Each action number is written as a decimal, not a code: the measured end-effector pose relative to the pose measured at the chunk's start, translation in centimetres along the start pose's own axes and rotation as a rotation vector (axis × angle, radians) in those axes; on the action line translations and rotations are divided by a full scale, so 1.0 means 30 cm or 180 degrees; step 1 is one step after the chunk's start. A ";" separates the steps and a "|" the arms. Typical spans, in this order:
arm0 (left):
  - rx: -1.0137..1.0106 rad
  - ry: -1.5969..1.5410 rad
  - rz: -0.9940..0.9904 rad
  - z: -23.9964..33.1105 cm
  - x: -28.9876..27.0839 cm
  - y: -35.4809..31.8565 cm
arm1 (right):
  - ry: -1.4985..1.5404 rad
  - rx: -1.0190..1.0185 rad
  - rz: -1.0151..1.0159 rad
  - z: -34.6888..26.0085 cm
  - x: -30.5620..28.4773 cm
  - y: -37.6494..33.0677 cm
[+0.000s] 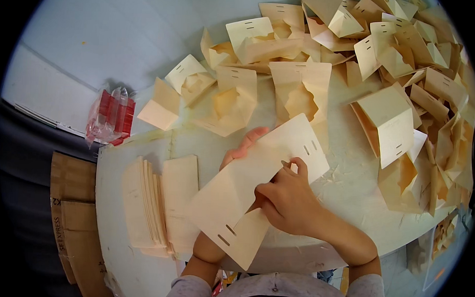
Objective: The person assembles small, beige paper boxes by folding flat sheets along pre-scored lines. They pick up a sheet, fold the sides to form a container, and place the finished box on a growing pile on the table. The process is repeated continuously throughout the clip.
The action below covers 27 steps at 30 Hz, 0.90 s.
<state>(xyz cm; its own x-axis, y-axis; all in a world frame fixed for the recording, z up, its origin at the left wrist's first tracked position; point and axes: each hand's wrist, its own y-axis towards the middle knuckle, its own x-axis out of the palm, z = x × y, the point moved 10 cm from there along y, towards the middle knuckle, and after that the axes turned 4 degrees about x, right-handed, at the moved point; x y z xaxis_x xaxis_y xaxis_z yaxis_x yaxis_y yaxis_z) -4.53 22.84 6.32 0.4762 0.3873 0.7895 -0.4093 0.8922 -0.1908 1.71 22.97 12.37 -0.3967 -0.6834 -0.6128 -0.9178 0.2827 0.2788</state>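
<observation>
The right hand (288,202) lies on top of a flat cream card (257,186) and pinches its middle fold. The left hand (237,151) grips the card from under, only fingertips showing. The card is held just above the desk (351,189), beside the stack (152,203). The folding seems just begun; next the slotted flaps need bending up, like the folded boxes (390,122) behind.

Between the hands, a matt, smooth cream slotted card sheet (257,188); beneath them, a scuffed white desk (351,189).
</observation>
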 end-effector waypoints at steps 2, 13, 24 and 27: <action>-0.0122 -0.0023 -0.0025 -0.015 -0.029 0.006 | 0.0236 0.0271 -0.0191 0.035 0.022 0.007; -0.0356 -0.0183 0.0344 -0.053 -0.044 0.011 | 0.0930 0.0591 -0.0316 0.081 0.024 0.012; -0.0253 -0.0270 0.0230 -0.026 -0.087 0.029 | 0.0901 0.0298 -0.0154 0.069 0.017 0.017; -0.0144 -0.0223 -0.0027 0.008 -0.104 0.000 | 0.1021 0.0029 -0.0126 0.041 0.077 0.048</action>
<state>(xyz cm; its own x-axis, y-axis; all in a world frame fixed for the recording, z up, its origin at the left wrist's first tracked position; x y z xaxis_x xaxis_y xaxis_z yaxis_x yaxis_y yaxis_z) -6.21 21.57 4.00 0.4232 0.3638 0.8298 -0.3692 0.9056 -0.2088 -0.55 22.61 10.45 -0.3362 -0.8710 -0.3583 -0.9332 0.2566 0.2518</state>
